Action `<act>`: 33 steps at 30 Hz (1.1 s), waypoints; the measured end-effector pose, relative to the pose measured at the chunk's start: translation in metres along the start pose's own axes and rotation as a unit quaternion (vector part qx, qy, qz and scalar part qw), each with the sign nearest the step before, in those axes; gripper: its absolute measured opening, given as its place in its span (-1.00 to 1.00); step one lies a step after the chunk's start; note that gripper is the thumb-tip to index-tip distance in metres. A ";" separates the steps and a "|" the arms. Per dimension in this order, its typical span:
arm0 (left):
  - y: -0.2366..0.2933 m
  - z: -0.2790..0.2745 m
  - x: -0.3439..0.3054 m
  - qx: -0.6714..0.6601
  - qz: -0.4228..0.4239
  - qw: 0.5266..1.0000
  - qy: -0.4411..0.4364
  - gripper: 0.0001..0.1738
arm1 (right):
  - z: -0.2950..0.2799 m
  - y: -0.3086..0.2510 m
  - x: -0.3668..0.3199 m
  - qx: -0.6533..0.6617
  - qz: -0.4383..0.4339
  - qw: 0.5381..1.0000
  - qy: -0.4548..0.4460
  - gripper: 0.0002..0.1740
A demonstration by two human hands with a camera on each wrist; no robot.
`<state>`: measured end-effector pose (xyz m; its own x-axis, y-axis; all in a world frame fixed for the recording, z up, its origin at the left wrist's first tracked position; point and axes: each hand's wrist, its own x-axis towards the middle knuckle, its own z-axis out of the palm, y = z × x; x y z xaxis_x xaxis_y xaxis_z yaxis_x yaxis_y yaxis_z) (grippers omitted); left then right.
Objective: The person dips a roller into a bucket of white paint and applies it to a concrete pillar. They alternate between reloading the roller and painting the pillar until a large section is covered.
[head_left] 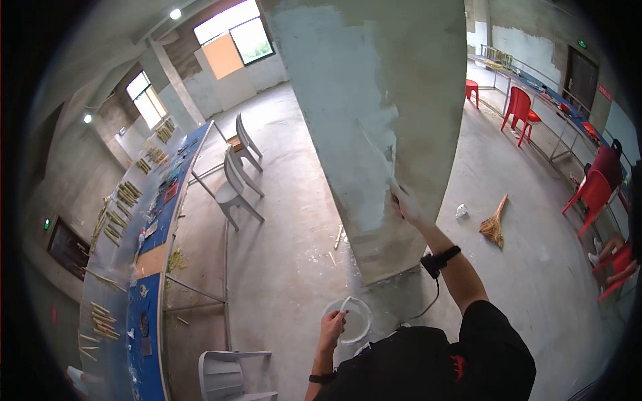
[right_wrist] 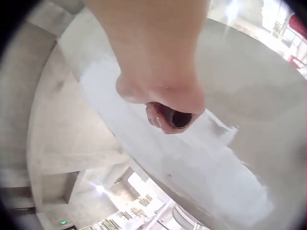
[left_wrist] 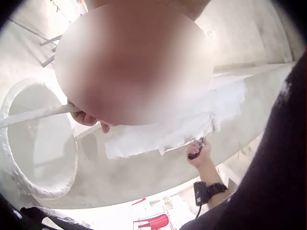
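Plaster coat: column partly covered

Head: right hand (head_left: 406, 204) clenched on scraper (head_left: 376, 152), blade against column (head_left: 428, 100). Pale coat on the left band, right side bare grey.
Left wrist: left hand (left_wrist: 88, 117) grips white bar (left_wrist: 33, 114) over bucket (left_wrist: 48, 191).
Right wrist: fingers wrap dark handle (right_wrist: 178, 118).

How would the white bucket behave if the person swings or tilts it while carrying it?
The bucket is held by the left hand on a thin handle, so it would probably swing freely. It is coated white all over, so it may be slippery. The open top suggests contents could spill if tilted.
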<state>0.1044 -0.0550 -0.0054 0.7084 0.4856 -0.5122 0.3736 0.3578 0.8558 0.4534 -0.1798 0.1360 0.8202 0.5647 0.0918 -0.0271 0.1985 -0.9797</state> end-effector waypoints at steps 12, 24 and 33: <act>0.000 0.003 -0.006 -0.018 0.011 1.000 -0.012 -0.79 | 0.069 -0.114 0.035 0.096 -0.010 0.993 -0.068 -0.41; -0.015 -0.009 -0.015 0.000 0.006 1.000 0.011 -0.77 | 0.031 0.061 -0.039 0.064 0.085 0.994 0.018 -0.44; -0.014 -0.012 -0.014 0.010 -0.004 1.000 0.011 -0.76 | 0.059 -0.059 0.029 -0.019 -0.037 0.998 0.044 -0.42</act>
<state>0.0823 -0.0575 -0.0107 0.6920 0.4996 -0.5211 0.3924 0.3455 0.8524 0.4455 -0.1278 0.2070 0.8666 0.4761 0.1495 0.0558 0.2052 -0.9771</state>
